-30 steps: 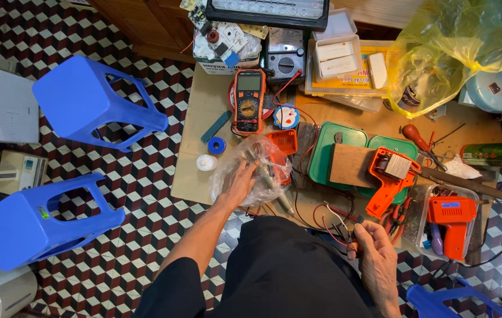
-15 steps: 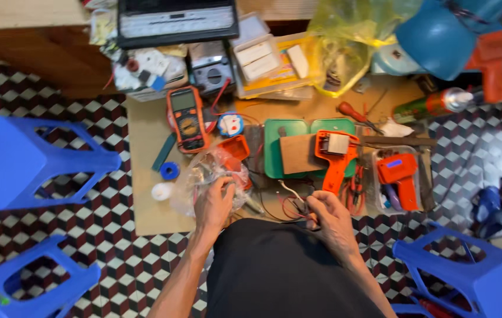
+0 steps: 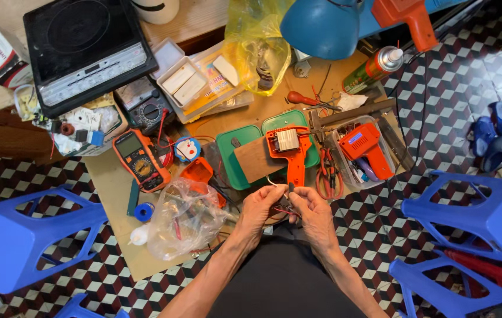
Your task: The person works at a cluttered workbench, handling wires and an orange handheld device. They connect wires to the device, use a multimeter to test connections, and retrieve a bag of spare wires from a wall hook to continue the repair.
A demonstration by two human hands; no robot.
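Two hands meeting over the lap, just below an orange soldering gun: left hand and right hand, fingertips pinched together on thin wires, red and pale, held between them above a dark garment. Both grips closed small, only on the wires; whether ends are stripped, twisted or joined, too fine to tell. Judged from this, still mid-handling: wires in hand and not laid down, gun lying untouched on a brown card over a green case. To the left, a clear bag of small parts slumped on a cardboard sheet, near the left wrist but apart from it. Further left, an orange meter, a second grey meter, a blue reel. To the right, red cutters, a tray holding another orange gun, a spray can, a screwdriver. At top, a black cooktop, a yellow bag, a blue lamp shade. Around, blue stools on a checkered floor, sandals at far right.
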